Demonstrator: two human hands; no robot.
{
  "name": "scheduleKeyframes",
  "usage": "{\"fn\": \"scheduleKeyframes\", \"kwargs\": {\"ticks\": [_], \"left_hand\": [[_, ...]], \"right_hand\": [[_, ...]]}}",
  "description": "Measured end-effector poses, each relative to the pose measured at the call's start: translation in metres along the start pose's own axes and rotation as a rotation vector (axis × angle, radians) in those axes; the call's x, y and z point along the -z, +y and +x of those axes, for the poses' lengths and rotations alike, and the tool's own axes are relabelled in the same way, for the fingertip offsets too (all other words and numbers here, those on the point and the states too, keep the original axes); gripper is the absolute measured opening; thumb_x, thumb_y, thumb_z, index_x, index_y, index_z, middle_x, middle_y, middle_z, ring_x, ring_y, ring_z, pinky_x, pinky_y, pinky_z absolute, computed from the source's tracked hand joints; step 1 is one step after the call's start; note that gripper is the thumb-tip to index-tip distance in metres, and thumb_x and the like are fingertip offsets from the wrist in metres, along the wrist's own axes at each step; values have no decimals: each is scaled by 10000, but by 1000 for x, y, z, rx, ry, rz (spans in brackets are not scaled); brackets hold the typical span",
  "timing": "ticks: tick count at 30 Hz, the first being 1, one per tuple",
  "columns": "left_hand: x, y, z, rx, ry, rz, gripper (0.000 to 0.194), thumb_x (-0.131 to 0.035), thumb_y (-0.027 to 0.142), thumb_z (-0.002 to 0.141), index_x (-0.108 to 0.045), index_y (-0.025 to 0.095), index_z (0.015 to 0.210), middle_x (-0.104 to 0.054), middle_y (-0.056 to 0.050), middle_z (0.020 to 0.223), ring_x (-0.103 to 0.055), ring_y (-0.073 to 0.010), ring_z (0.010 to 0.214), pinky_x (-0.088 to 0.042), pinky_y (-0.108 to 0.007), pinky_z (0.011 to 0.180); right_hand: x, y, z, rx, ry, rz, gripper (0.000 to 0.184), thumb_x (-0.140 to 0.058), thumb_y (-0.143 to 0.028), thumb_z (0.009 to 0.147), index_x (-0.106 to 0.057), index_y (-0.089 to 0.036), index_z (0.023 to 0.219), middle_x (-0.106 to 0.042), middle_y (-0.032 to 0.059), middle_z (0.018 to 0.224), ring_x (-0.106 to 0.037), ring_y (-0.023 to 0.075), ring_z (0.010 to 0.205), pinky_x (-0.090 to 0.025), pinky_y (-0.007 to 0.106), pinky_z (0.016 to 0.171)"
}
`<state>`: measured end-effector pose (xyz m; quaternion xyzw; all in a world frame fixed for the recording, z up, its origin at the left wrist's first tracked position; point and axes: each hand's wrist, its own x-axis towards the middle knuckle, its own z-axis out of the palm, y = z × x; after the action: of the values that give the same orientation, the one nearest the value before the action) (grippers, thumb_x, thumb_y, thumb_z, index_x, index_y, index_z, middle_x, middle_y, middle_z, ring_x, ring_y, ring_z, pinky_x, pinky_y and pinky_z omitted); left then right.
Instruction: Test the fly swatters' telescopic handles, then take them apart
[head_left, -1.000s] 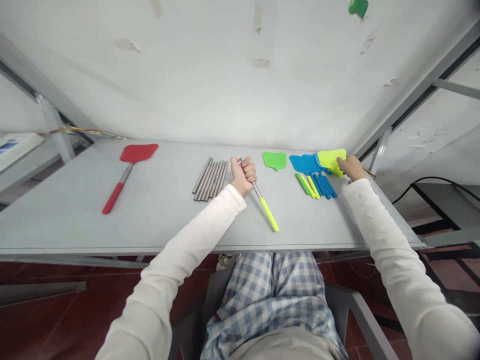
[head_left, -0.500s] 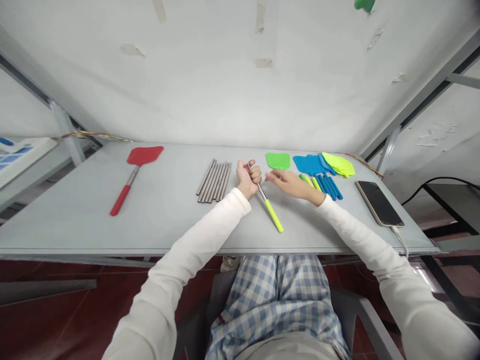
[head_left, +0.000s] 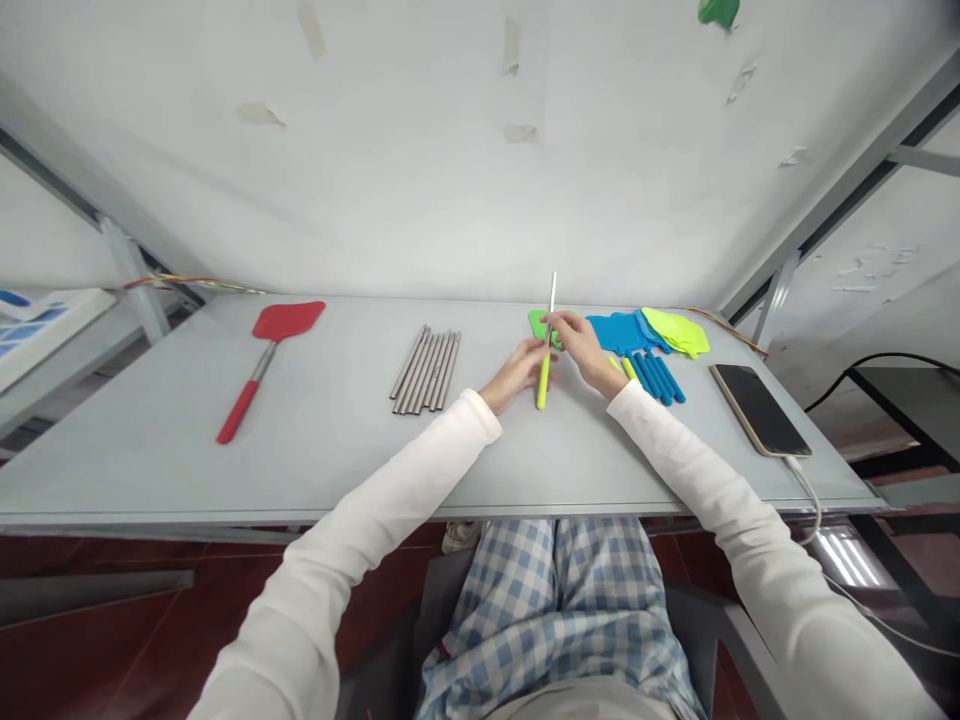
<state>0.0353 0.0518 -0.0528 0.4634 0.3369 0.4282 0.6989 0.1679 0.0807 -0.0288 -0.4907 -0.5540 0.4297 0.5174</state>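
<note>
A silver metal rod (head_left: 553, 290) with a yellow-green handle (head_left: 542, 388) stands nearly upright between my hands, above the table. My right hand (head_left: 583, 350) pinches the rod just over the handle. From the left, my left hand (head_left: 516, 374) has its fingers passing behind the handle and its thumb side close to the handle's top, loosely around it. Behind my hands lies a green mesh swatter head (head_left: 536, 322), partly covered. Several yellow-green and blue handle grips (head_left: 660, 378) lie to the right of my right hand, some partly hidden by it.
Several bare metal rods (head_left: 427, 372) lie left of my hands. A red fly swatter (head_left: 259, 375) rests farther left. Blue swatter heads (head_left: 616, 333) and yellow-green ones (head_left: 679, 332) are piled at back right. A phone (head_left: 761, 410) with a cable lies at the table's (head_left: 337, 460) right.
The rod has risen and turned from slanting to nearly upright. My left hand has gone from a fist round the rod down to its handle, and my right hand has come onto the rod.
</note>
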Motion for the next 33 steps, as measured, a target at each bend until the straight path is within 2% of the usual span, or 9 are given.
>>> {"fn": "scheduleKeyframes", "kwargs": {"ticks": [3,7,11,15,21,24,27,30,33], "left_hand": [[-3,-8,-7,-4,-13,275,244,-523,332,888,-515,195,1090,-497,47,735,-394,-35,450,-348,-191,471],[-1,-12,-10,-195,54,595,256,-477,345,916,-553,199,1111,-479,50,714,-397,-50,520,-351,-192,542],[1,-10,-12,-343,126,830,265,-465,313,923,-575,187,1128,-573,18,755,-524,-97,667,-407,-223,693],[2,-8,-14,-386,134,933,254,-450,278,927,-583,171,1116,-648,-20,818,-592,-127,733,-435,-243,751],[3,-11,-11,-503,167,1023,264,-448,268,934,-574,149,1134,-677,-91,1025,-626,-181,917,-454,-296,857],[2,-8,-9,-563,170,1028,251,-451,269,938,-584,162,1122,-660,-100,1089,-609,-201,1017,-437,-302,902],[0,-1,-13,-528,237,1008,194,-504,293,921,-600,202,1062,-647,-82,1045,-599,-204,1021,-424,-261,834],[-4,5,-20,-412,333,989,124,-578,338,882,-577,214,895,-592,-46,806,-601,-191,863,-377,-224,677],[-10,8,-30,-321,241,927,210,-585,352,875,-480,218,752,-440,17,597,-513,-150,618,-307,-220,564]], "right_hand": [[11,-2,17,-147,99,314,289,-444,-453,866,-578,-198,843,-588,16,801,-526,114,624,-413,243,571],[26,-6,34,-309,180,613,380,-212,-378,939,-475,-206,725,-532,-6,634,-515,114,526,-411,238,533],[20,-3,27,-343,206,662,276,-243,-226,890,-410,-213,671,-474,-32,545,-472,102,477,-391,217,503],[3,1,13,-338,261,717,256,-256,-222,883,-374,-219,656,-433,-46,512,-443,92,467,-394,200,504],[0,-20,2,-370,177,724,307,-201,-295,924,-404,-222,707,-433,-39,489,-440,112,466,-425,219,516],[0,-36,-4,-379,100,751,406,-163,-472,953,-392,-229,723,-422,-40,516,-445,120,480,-438,246,515],[-5,-46,-12,-295,123,718,512,-207,-698,888,-350,-241,705,-329,-62,503,-386,114,456,-412,248,473],[-12,-50,-16,-169,215,638,561,-238,-772,840,-251,-243,654,-156,-91,484,-206,88,399,-297,222,386],[-15,-50,-16,-132,243,603,575,-238,-776,840,-178,-241,637,-67,-98,487,-82,80,391,-153,219,333]]}}
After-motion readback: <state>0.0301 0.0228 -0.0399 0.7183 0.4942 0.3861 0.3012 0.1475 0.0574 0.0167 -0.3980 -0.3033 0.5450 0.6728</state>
